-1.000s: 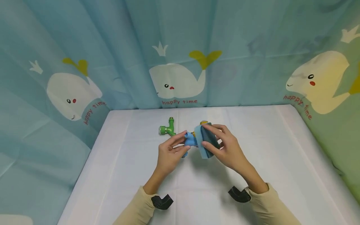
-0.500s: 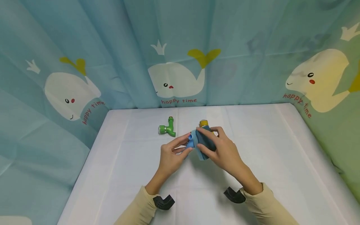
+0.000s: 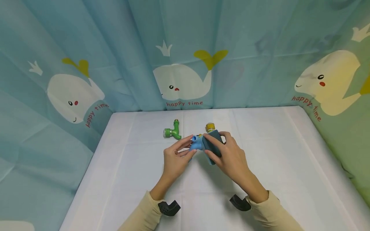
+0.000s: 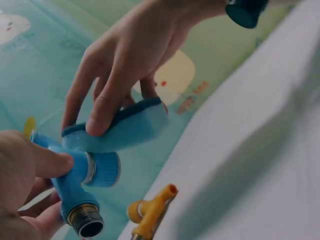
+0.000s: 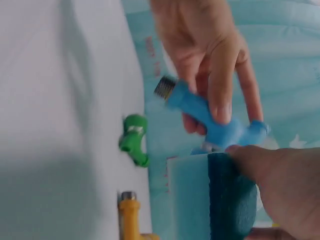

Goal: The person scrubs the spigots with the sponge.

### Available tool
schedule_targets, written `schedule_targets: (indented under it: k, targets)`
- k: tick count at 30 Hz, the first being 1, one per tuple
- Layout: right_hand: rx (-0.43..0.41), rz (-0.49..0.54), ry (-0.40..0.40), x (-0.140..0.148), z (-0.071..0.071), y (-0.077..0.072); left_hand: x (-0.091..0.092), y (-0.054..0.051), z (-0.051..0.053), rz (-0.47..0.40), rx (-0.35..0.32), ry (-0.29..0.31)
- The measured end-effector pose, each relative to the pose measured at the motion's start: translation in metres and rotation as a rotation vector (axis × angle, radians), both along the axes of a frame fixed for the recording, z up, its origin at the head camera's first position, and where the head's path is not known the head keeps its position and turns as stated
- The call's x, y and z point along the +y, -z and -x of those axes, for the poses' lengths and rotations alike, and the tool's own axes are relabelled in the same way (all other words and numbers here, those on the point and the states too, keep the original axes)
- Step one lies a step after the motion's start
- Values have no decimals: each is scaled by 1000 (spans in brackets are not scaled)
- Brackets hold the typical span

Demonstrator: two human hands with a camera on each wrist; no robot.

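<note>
Left hand (image 3: pixel 176 159) pinches the blue plastic threaded tap (image 3: pixel 197 143); right hand (image 3: pixel 233 158) pinches the two-tone blue sponge (image 5: pixel 216 200) against it; wiping seems unfinished

Counted as three: one blue plastic tap (image 3: pixel 197 145) nearer, one green plastic tap (image 3: pixel 174 131) far and left, one yellow plastic tap (image 4: pixel 153 212) far and right. Counted also: one two-tone blue sponge (image 5: pixel 222 200), two black wrist devices (image 3: pixel 169 209).
</note>
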State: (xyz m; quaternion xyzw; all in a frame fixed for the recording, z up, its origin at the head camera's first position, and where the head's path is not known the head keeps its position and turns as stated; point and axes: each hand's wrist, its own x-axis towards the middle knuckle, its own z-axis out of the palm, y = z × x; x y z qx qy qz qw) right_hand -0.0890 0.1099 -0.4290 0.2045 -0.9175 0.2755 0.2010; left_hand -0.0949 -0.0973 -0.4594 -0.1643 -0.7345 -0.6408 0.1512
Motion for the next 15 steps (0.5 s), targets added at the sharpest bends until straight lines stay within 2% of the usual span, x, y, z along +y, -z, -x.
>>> schedule_targets:
  k: [3,6,9,12,15]
  targets:
    - [48,32,-6,0,1,1,0,1,1,17,14,-24]
    - [93,63,-62,-3,2,2,0,1,2,-1,24,-3]
    - [105,5,-81,-3,2,3,0,2,1,-31,7,28]
    - [98,-76,-52,1,1,5,-1,1,0,-33,-14,19]
    - [114,-93,-38,3,1,6,-2,0,1,-38,-22,7]
